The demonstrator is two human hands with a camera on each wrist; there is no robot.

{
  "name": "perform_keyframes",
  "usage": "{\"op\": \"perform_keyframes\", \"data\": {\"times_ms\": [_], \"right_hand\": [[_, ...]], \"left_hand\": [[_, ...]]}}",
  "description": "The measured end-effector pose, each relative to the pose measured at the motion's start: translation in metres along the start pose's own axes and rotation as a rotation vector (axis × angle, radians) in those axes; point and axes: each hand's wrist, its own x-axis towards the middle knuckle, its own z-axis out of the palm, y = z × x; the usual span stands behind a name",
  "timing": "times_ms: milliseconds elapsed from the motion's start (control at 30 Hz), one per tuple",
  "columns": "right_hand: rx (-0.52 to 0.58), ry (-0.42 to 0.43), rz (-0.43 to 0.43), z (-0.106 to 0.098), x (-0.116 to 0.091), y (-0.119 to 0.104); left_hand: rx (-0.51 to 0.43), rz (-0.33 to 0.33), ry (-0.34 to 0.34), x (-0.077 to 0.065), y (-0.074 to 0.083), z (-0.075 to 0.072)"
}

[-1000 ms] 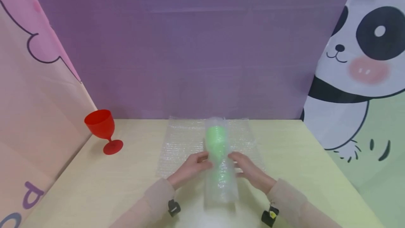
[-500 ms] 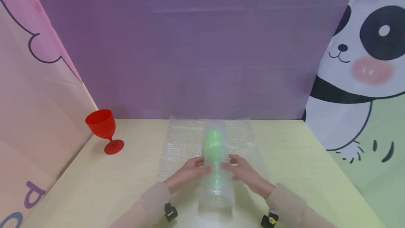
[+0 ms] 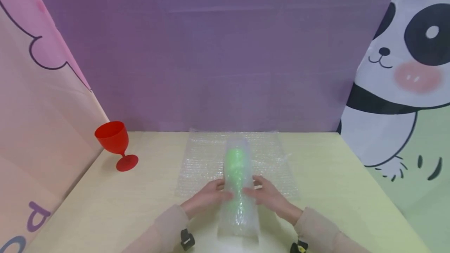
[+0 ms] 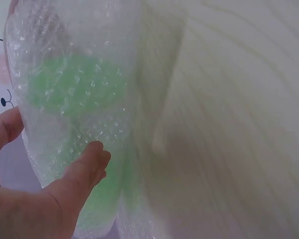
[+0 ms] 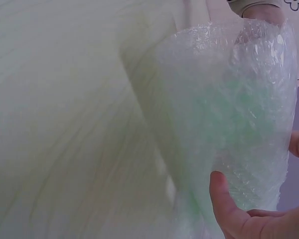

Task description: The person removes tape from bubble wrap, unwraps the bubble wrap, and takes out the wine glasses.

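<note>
A green goblet (image 3: 235, 161) lies rolled in clear bubble wrap (image 3: 240, 221), its foot showing blurred through the layers in the left wrist view. My left hand (image 3: 207, 195) grips the roll from the left around the stem, thumb across the top and fingers at the side. From the other side my right hand (image 3: 268, 196) holds it the same way; its thumb (image 5: 224, 196) presses the wrap in the right wrist view. The near end of the roll is a loose, open tube of wrap. Under its far part the unrolled sheet (image 3: 202, 163) lies flat.
A red goblet (image 3: 114, 138) stands at the left side of the pale wooden table (image 3: 351, 194). Behind the table's far edge rises a purple backdrop (image 3: 218, 57). Printed cloths, one with a panda (image 3: 381, 136), hang at both sides.
The wrapped goblet has come slightly toward me and to the left, uncovering more of the flat sheet. Both thumbs have moved onto the top of the roll.
</note>
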Motion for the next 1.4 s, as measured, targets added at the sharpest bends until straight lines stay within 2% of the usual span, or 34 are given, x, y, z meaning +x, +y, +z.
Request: {"op": "perform_keyframes", "data": {"times_ms": [200,367,433,533,633,733,933,1167,1267,1400], "right_hand": [[-0.004,-0.001,-0.008,0.000,0.002,0.004],[-0.010,-0.002,0.002,-0.001,0.001,0.003],[-0.009,-0.010,0.006,-0.002,0.000,0.001],[-0.017,-0.027,0.002,-0.004,0.000,0.000],[-0.022,-0.035,-0.009,-0.006,0.000,-0.001],[-0.028,-0.036,-0.015,-0.007,0.000,-0.002],[-0.071,-0.020,-0.018,-0.008,0.000,-0.003],[-0.158,0.008,-0.040,-0.009,0.001,-0.004],[-0.221,0.055,-0.069,-0.009,0.004,-0.005],[-0.277,0.175,-0.176,-0.009,0.014,-0.007]], "left_hand": [[-0.003,-0.010,-0.008,-0.001,0.000,0.000],[0.024,-0.039,0.052,0.002,0.006,-0.004],[0.061,-0.006,0.084,0.007,0.011,-0.006],[0.172,0.097,0.110,0.015,0.019,-0.007],[0.304,0.220,0.096,0.026,0.025,-0.007],[0.394,0.298,0.056,0.037,0.025,-0.007],[0.507,0.348,0.019,0.046,0.019,-0.006],[0.520,0.374,0.014,0.047,0.016,-0.006],[0.530,0.379,0.016,0.049,0.015,-0.005],[0.522,0.384,0.026,0.049,0.015,-0.005]]}}
